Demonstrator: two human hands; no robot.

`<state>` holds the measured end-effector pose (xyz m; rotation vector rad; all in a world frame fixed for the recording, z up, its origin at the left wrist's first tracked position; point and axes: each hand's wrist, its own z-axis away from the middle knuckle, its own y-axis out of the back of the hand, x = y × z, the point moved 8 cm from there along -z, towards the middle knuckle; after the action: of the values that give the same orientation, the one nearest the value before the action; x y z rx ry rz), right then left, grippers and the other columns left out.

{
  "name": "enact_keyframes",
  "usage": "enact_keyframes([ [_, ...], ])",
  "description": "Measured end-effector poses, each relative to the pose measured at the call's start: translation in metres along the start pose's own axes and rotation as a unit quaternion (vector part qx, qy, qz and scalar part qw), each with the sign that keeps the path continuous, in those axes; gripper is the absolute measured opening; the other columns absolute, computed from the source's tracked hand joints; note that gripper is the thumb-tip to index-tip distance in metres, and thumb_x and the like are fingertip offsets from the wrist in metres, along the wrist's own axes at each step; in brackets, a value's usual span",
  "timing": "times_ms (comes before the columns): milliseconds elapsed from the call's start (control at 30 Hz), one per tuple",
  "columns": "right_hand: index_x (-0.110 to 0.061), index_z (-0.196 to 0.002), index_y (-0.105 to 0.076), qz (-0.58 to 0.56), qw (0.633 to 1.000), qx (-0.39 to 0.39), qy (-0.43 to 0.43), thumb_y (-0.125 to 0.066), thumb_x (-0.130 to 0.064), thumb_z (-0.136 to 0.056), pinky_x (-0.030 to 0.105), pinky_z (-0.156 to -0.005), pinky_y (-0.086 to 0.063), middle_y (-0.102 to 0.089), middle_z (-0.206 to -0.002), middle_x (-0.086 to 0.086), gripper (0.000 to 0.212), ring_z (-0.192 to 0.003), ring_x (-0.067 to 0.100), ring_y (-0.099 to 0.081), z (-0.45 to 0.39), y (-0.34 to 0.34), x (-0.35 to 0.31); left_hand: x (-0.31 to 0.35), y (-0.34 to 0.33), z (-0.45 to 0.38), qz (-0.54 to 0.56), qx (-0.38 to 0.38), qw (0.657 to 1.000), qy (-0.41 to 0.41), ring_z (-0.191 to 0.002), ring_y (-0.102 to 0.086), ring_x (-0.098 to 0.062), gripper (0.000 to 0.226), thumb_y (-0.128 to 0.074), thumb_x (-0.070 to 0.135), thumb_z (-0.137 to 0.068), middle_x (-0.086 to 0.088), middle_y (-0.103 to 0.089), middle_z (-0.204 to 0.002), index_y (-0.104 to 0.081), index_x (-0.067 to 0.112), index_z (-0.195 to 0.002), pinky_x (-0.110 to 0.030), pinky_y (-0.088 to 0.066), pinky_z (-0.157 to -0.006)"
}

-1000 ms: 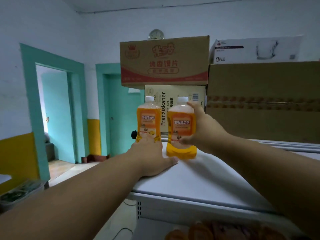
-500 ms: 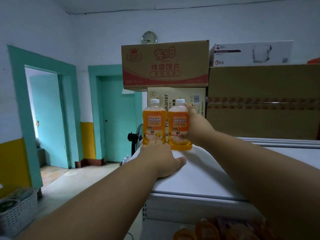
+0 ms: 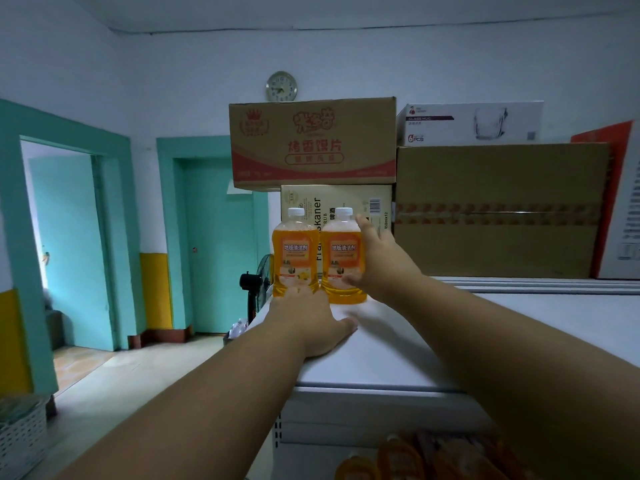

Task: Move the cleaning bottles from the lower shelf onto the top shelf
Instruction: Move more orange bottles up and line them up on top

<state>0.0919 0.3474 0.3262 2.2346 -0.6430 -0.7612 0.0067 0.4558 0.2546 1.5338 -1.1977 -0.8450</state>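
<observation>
Two orange cleaning bottles stand upright on the top shelf, close to its left edge and just in front of the stacked cartons along its back edge. The left bottle and the right bottle stand side by side, touching or very nearly so, both with white caps on. The right hand has its grip on the right bottle: the thumb lies across the lower label and a finger shows up by the shoulder, so the fingers curl round the far side of the body, though that side is hidden. The left hand rests palm-down on the shelf surface just in front of the left bottle, fingers spread and fairly straight; its fingertips reach the bottle's base and may touch it, but it holds nothing. Judging from this, both bottles are already set down on the top shelf and the hands are only squaring them up, so this pair counts as moved once the right hand lets go. The job does not look finished: at the bottom edge of the view, on the lower shelf under the top one, more orange bottles of the same kind are dimly visible, blurred and partly cut off, so their number cannot be told. Those appear to be what remains to be lifted up.
</observation>
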Motion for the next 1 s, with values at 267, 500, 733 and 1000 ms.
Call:
enact_keyframes([
  [267, -0.033, -0.142, -0.029, 0.018, 0.991, 0.102, 0.081, -0.071, -0.047, -0.082, 0.036, -0.091, -0.047, -0.045, -0.131, 0.001, 0.074, -0.106, 0.013, -0.041, 0.085, 0.085, -0.033, 0.026, 0.032, 0.034, 0.047, 0.054, 0.995, -0.064, -0.124, -0.051, -0.024, 0.065, -0.047, 0.068, -0.091, -0.001, -0.054, -0.139, -0.043, 0.027, -0.141, -0.042, -0.046, -0.099],
  [500, -0.027, -0.134, -0.045, -0.04, 0.978, 0.16, 0.13, -0.066, -0.045, -0.086, 0.027, -0.083, -0.044, -0.048, -0.131, -0.003, 0.055, -0.107, 0.009, -0.047, 0.172, 0.154, -0.052, 0.082, 0.047, 0.137, 0.154, 0.21, 0.958, -0.116, -0.108, -0.046, -0.007, 0.045, -0.048, 0.065, -0.089, 0.013, -0.056, -0.122, -0.054, 0.035, -0.122, -0.03, -0.039, -0.091],
  [733, -0.033, -0.13, -0.044, -0.062, 0.981, 0.104, 0.152, -0.056, -0.051, -0.086, 0.022, -0.082, -0.044, -0.046, -0.125, -0.011, 0.049, -0.109, 0.005, -0.047, 0.272, 0.159, -0.019, 0.119, 0.005, 0.223, 0.166, 0.282, 0.94, -0.094, -0.103, -0.053, -0.018, 0.038, -0.051, 0.049, -0.087, 0.004, -0.06, -0.109, -0.063, 0.024, -0.113, -0.038, -0.041, -0.087],
  [1000, -0.019, -0.125, -0.055, -0.047, 0.996, 0.013, 0.069, -0.06, -0.042, -0.085, 0.022, -0.085, -0.043, -0.051, -0.115, -0.004, 0.047, -0.102, 0.011, -0.051, 0.35, 0.088, 0.046, 0.13, -0.141, 0.255, 0.202, 0.085, 0.975, -0.038, -0.109, -0.048, -0.017, 0.033, -0.056, 0.048, -0.091, 0.006, -0.057, -0.114, -0.058, 0.027, -0.115, -0.038, -0.044, -0.09],
])
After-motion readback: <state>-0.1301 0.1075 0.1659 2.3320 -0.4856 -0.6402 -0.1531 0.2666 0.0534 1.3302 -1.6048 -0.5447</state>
